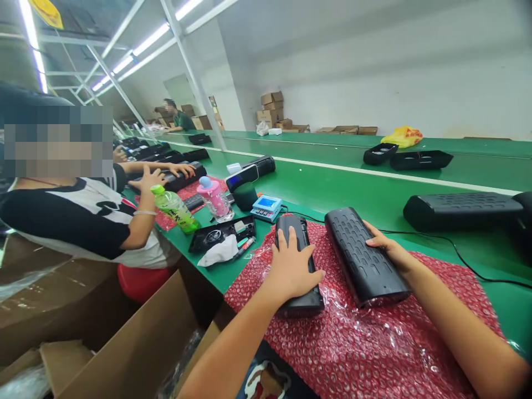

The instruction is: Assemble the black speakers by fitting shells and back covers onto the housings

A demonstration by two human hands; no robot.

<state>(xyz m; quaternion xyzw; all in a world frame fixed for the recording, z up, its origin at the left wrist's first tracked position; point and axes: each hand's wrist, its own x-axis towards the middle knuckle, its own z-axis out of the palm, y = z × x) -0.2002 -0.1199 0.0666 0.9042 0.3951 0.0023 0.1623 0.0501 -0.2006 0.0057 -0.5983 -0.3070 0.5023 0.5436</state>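
My left hand point(293, 266) lies with spread fingers on top of a long black casing point(301, 305), which rests on red bubble wrap point(357, 343). To its right, my right hand point(388, 249) grips the right side of a black speaker point(361, 249) with a raised pattern of ovals over its top. The thumb lies on the speaker's top; the other fingers are hidden behind its side. This speaker is slightly tilted, and a small gap separates it from the casing.
A small blue-screened device point(267, 208) with a black cable point(461, 260) stands behind the casing. Left are a black panel point(222, 233), white tissue point(218, 250), pink bottle point(214, 199) and green bottle point(177, 209). A co-worker point(78, 216) sits left. Another speaker point(461, 210) lies right.
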